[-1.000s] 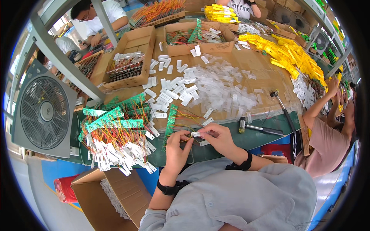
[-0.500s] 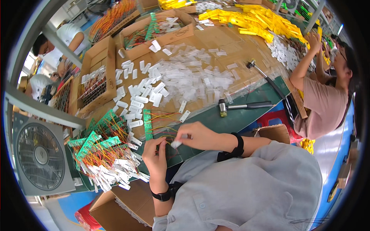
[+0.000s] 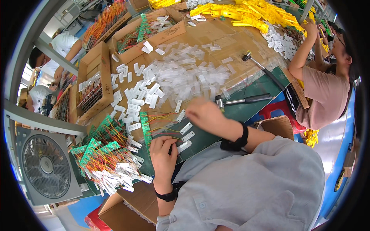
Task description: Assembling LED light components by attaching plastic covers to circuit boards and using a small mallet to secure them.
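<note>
My left hand (image 3: pixel 163 156) rests low on the green mat with its fingers curled, near thin wires; what they pinch, if anything, is hidden. Beside its fingertips lies a white rounded plastic cover (image 3: pixel 184 146). Above this hand a long green circuit board strip (image 3: pixel 145 133) lies with red and yellow wires (image 3: pixel 163 117) running right from it. Small white strips (image 3: pixel 186 128) with holes are spaced along the wire ends. My right hand (image 3: pixel 204 114) is raised to the right of them, near a mallet (image 3: pixel 243 100); its fingers are smeared by motion.
Frosted clear covers (image 3: pixel 196 75) and white covers (image 3: pixel 135 104) pile up beyond my hands. Wired green boards (image 3: pixel 100 150) heap at left, beside a fan (image 3: pixel 46 163). A hammer (image 3: pixel 262 69) lies at right. Yellow parts (image 3: pixel 254 17) fill the back; a co-worker (image 3: pixel 327 88) sits at right.
My right hand has moved up and right, away from my left hand. A white rounded cover now lies beside my left hand, whose fingers have lowered. The view has shifted slightly.
</note>
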A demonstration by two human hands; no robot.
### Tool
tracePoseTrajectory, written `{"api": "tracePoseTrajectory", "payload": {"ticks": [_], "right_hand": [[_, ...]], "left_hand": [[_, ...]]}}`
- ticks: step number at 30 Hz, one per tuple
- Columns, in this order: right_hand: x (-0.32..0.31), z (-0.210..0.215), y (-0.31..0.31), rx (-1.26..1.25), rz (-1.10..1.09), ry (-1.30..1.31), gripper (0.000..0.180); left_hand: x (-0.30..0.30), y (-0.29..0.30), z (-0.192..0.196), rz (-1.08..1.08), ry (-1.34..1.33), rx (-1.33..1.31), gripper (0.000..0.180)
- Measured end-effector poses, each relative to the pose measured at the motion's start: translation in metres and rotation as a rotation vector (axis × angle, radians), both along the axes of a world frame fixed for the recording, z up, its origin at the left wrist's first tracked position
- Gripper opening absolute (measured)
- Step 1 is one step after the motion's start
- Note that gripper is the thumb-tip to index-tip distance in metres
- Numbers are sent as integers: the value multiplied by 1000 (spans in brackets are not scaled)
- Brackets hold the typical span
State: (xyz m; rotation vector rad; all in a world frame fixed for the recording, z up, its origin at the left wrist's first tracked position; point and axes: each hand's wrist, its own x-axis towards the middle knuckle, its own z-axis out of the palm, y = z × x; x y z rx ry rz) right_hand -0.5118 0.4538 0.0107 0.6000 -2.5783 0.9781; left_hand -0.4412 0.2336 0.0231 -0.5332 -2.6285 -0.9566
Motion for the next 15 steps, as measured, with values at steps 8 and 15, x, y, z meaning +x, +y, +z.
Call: {"api": "tracePoseTrajectory", "payload": {"ticks": [8, 15], "right_hand": [[-49, 5, 20, 100, 104, -90, 4], [-113, -3, -51, 35, 352, -15, 3]], "left_hand": [[-20, 20, -6, -28, -93, -56, 16], [-21, 23, -11, -50, -149, -125, 21]]}}
